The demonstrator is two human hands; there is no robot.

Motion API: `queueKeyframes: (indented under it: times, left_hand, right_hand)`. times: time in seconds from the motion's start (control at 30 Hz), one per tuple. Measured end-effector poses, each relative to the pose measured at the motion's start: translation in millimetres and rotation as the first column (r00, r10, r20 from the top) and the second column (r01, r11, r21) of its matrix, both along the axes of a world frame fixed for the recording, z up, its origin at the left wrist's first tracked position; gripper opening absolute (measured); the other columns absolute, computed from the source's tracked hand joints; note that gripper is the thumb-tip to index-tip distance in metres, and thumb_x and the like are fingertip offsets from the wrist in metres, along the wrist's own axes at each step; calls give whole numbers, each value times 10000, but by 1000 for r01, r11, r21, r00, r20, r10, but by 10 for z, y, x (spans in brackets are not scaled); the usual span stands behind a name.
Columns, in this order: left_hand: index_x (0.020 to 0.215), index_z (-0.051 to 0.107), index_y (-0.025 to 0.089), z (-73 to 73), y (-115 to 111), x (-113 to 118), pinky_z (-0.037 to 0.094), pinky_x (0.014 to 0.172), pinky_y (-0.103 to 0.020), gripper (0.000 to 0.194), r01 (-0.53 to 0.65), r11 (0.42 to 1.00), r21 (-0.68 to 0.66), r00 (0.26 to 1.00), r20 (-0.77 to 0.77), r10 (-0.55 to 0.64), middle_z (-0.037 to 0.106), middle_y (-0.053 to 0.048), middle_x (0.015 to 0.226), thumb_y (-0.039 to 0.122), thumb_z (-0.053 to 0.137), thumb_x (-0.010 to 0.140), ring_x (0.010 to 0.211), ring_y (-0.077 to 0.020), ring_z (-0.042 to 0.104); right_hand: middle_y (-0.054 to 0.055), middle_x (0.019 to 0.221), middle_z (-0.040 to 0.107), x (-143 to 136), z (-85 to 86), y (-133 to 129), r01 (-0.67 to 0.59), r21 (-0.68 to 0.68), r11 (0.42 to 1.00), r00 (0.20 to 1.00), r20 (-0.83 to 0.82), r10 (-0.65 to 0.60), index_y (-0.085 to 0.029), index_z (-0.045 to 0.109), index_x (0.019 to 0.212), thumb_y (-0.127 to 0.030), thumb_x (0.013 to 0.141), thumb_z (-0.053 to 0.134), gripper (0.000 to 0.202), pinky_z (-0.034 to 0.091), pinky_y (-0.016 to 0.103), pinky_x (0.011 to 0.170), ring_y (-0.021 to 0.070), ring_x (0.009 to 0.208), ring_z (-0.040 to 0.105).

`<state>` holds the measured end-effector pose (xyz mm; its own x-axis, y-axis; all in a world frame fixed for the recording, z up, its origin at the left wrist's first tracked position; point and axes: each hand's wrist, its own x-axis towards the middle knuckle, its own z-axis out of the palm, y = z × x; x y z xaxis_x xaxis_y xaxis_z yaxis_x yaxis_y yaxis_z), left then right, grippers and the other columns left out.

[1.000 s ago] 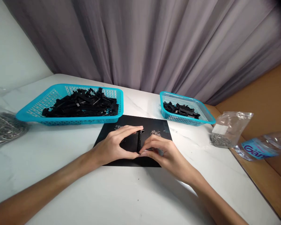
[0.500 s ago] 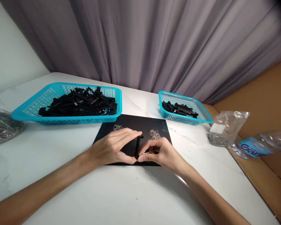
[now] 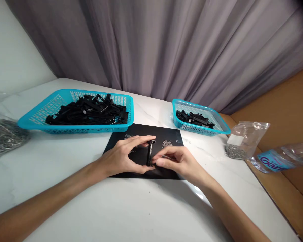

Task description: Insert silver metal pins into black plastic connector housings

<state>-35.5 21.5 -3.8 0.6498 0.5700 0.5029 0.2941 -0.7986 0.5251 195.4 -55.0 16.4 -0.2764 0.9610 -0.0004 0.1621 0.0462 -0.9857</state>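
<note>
**Slim black part braced at both ends, right fingertips at its near end**

Watching remotely through the head camera. The left hand is spread in a wide C, fingertips at the far end of the slim black part, thumb at the near end, holding it between them. The part is over the middle of the black mat; I can't tell whether it touches down. The right hand is nearly pinched, fingertips at the part's near end. Whether it grips anything, I can't tell; the curled fingers hide it.

Risks, as I judge them: the left hold bears only on the two ends, so an off-centre push from the right could twist the part or spring it loose. Squeezing too hard could bow it. Anything tiny in the right pinch could slip and be lost against the dark mat. One loose metal heap lies just beyond the right knuckles, another behind the left fingers; a careless sweep by either hand would scatter them.
</note>
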Motion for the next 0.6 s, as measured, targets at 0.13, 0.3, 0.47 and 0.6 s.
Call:
queueKeyframes:
  times: [0.13, 0.3, 0.47, 0.6]
  left_hand:
    - [1318, 603, 242, 49, -12, 3, 588, 971, -378, 693, 8, 999, -46, 1000, 13, -7, 730, -47, 1178, 445, 876, 714, 1019, -242, 720]
    - [1300, 587, 222, 52, -24, 11, 589, 998, -408, 703, 10, 995, -95, 1000, 11, -9, 719, -65, 1180, 470, 880, 711, 1051, -257, 719]
    - [1239, 592, 208, 37, -28, 20, 603, 988, -402, 664, 30, 983, -179, 999, 33, -24, 725, -65, 1158, 459, 890, 701, 1050, -254, 728]
    - [1209, 597, 210, 56, -15, 19, 603, 991, -399, 638, 17, 980, -200, 999, 40, -9, 736, -59, 1139, 452, 888, 696, 1045, -255, 735]
  right_hand:
    - [67, 1047, 725, 44, 32, -9, 186, 269, 945, 971, 98, -219, -232, 769, 868, -501, 1018, 547, 380, 495, 345, 844, 214, 954, 653]
    - [55, 829, 665, -17, 41, -72, 303, 432, 850, 909, 138, -394, -237, 731, 822, -489, 1057, 464, 436, 499, 349, 748, 202, 803, 625]
    - [24, 738, 699, -90, 16, -110, 302, 245, 921, 953, -100, -286, -204, 714, 868, -453, 993, 623, 293, 537, 306, 597, 149, 585, 650]
    - [32, 779, 740, -138, -19, -123, 229, 217, 949, 966, -170, -194, -205, 734, 885, -377, 955, 696, 190, 595, 332, 671, 178, 668, 726]
